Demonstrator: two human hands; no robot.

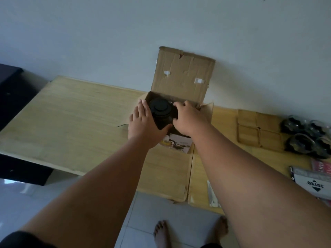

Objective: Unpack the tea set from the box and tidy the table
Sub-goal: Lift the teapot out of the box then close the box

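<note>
Head view. Left hand (143, 120): fingers nearly straight, laid flat against the left side of the black lidded pot (160, 109), thumb spread along its near side. Right hand (188, 117): fingers and thumb curled round the pot's right side, gripping it.

Pot: round, matte black, with a flat lid and a raised round knob. It sits in the open mouth of the cardboard box (180, 77).

Box: brown corrugated board. The creased lid flap stands upright against the wall (107, 33) and bears two white tape scraps (198, 80). A white printed label (176, 143) is on the near face, its writing too small to read.

Counter (71, 113): pale wood grain, carrying the box at its far edge. Right of the box lies a flat cardboard divider (258, 129) of square cells. Just beyond it are dark wrapped pieces (304, 135) in clear film. Nearer, at the right edge, is a grey pack (317, 183) reading "JOYKO", upside down.

Below: tiled floor (161, 208), two bare feet (161, 233).
</note>
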